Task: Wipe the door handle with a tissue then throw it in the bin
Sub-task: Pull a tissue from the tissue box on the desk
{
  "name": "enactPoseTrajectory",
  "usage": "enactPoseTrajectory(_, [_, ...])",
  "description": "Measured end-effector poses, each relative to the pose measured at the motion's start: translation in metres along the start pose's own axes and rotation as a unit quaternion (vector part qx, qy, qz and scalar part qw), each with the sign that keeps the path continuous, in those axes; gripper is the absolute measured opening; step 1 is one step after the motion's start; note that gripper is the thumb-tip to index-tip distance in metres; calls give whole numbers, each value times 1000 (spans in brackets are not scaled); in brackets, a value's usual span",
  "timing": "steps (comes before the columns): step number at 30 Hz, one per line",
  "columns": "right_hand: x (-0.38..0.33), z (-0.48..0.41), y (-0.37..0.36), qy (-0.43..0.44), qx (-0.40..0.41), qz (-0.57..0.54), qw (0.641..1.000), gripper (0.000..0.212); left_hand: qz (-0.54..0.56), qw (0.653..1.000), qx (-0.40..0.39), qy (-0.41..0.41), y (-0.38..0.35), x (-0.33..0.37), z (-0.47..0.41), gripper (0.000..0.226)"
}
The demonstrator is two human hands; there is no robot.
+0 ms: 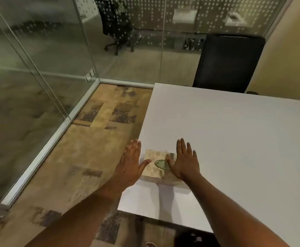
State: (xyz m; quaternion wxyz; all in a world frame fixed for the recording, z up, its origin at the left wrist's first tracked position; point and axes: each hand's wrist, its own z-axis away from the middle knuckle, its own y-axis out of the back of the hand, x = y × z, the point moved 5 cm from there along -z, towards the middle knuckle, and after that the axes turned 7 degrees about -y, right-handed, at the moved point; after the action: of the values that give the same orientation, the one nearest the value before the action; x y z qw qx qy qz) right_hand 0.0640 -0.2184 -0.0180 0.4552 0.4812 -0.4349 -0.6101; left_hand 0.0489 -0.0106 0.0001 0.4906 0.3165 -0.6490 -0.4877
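Observation:
A beige patterned tissue box [154,164] sits near the left edge of a white table [226,139], with an oval plastic slot on top. My left hand [130,164] is flat and open along the box's left side, its thumb reaching onto the top. My right hand [184,161] is flat and open at the box's right side, its thumb by the slot. No tissue sticks out of the box that I can see. No door handle and no bin are in view.
Glass partition walls [47,50] with metal frames stand to the left and ahead. A black chair back [229,63] stands at the table's far side. Another office chair [117,27] is behind the glass. Patterned tan carpet [85,157] covers the floor.

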Motion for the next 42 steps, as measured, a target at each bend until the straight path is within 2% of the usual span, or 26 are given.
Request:
enactPoseTrajectory(2, [20, -2, -3, -36, -15, -8, 999, 82, 36, 999, -9, -23, -14, 14, -7, 85])
enactPoseTrajectory(6, [44, -3, -14, -62, -29, -21, 997, 83, 30, 998, -32, -34, -41, 27, -13, 76])
enactPoseTrajectory(10, [57, -3, -22, -68, -30, -33, 997, 81, 25, 997, -68, -37, -64, 33, -14, 90])
enactPoseTrajectory(14, [57, 0, -31, -54, -23, -19, 998, 73, 0, 995, -96, -37, -80, 28, -12, 76])
enactPoseTrajectory(19, [53, 6, -44, -39, -30, -53, 997, 62, -8, 985, -173, -14, -94, 18, -8, 87])
enactPoseTrajectory(22, [54, 5, -49, -39, -21, -56, 997, 56, -16, 983, -184, -9, -100, 16, -9, 86])
enactPoseTrajectory(25, [50, 1, -48, -9, 18, -29, 999, 42, -31, 985, -170, -11, -102, 15, -13, 73])
enactPoseTrajectory(28, [36, -4, -42, 22, 50, -23, 998, 24, -23, 983, -180, -8, -103, 13, -16, 71])
enactPoseTrajectory(31, [15, -12, -45, 91, 23, -5, 996, 10, -10, 981, -193, 4, -104, 12, -19, 73])
enactPoseTrajectory(33, [6, -17, -50, 134, -10, 15, 991, 13, -14, 979, -203, 8, -105, 13, -20, 74])
enactPoseTrajectory(38, [-1, -34, -53, 146, -20, 115, 982, 18, -50, 980, -194, 8, -107, 16, -21, 69])
enactPoseTrajectory(42, [-13, -39, -56, 237, -30, 183, 954, 20, -41, 980, -195, 12, -108, 16, -23, 68])
